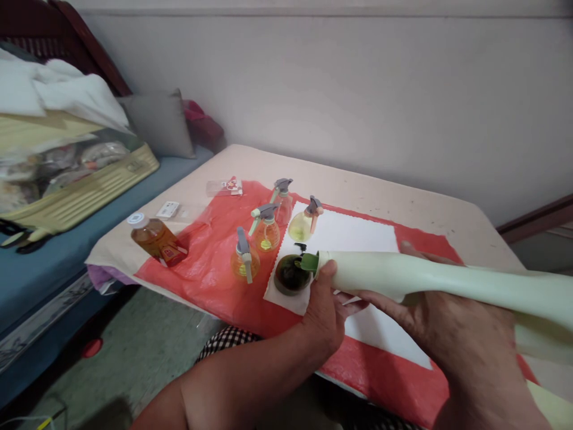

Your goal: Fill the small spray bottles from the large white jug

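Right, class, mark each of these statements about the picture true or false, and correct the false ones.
1. The left hand and right hand both hold the pale green object. True.
2. Only three spray bottles are in view. False: there are four.
3. The dark round bowl stands on the white sheet. True.
4. The grey cushion lies on the red covering. False: it rests on the blue bed.
5. The white-capped bottle is left of every spray bottle. True.

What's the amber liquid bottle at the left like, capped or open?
Capped: a white cap sits on top of the amber liquid bottle.
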A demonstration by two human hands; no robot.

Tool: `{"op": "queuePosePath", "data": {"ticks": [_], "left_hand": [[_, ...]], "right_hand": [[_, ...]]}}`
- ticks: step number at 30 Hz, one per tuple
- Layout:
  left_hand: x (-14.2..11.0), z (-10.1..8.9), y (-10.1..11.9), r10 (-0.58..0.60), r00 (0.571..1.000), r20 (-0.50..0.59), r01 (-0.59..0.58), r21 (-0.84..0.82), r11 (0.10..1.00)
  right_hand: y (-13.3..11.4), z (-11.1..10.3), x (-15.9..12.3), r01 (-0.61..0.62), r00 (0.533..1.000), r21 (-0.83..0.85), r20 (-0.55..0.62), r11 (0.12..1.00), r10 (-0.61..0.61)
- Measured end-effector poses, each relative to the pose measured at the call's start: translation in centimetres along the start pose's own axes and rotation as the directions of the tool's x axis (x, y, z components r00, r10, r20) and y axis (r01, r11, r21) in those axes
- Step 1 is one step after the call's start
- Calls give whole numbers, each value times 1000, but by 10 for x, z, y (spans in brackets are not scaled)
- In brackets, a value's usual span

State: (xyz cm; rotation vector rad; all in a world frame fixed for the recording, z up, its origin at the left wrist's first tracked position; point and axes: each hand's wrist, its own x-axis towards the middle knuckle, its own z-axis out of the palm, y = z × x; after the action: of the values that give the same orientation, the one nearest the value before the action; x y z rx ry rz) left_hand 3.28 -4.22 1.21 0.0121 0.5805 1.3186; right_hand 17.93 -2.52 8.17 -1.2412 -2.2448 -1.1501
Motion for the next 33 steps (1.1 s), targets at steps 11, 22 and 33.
{"op": "queuePosePath", "data": {"ticks": [11, 22, 33], "left_hand": [[0, 0, 0, -5, 1000, 1, 5, -4, 1000], [-1, 2, 1, -10, 1000, -8, 10, -4, 1000], [-1, 2, 1, -13, 1000, -9, 13, -16, 1000]], "right_hand": [[-2, -1, 2, 3, 1000, -8, -12, 1000, -3], [-1, -1, 1, -3, 1000, 11, -18, 1000, 3], [-2, -2, 3, 12, 1000, -15, -14, 1000, -12]]}}
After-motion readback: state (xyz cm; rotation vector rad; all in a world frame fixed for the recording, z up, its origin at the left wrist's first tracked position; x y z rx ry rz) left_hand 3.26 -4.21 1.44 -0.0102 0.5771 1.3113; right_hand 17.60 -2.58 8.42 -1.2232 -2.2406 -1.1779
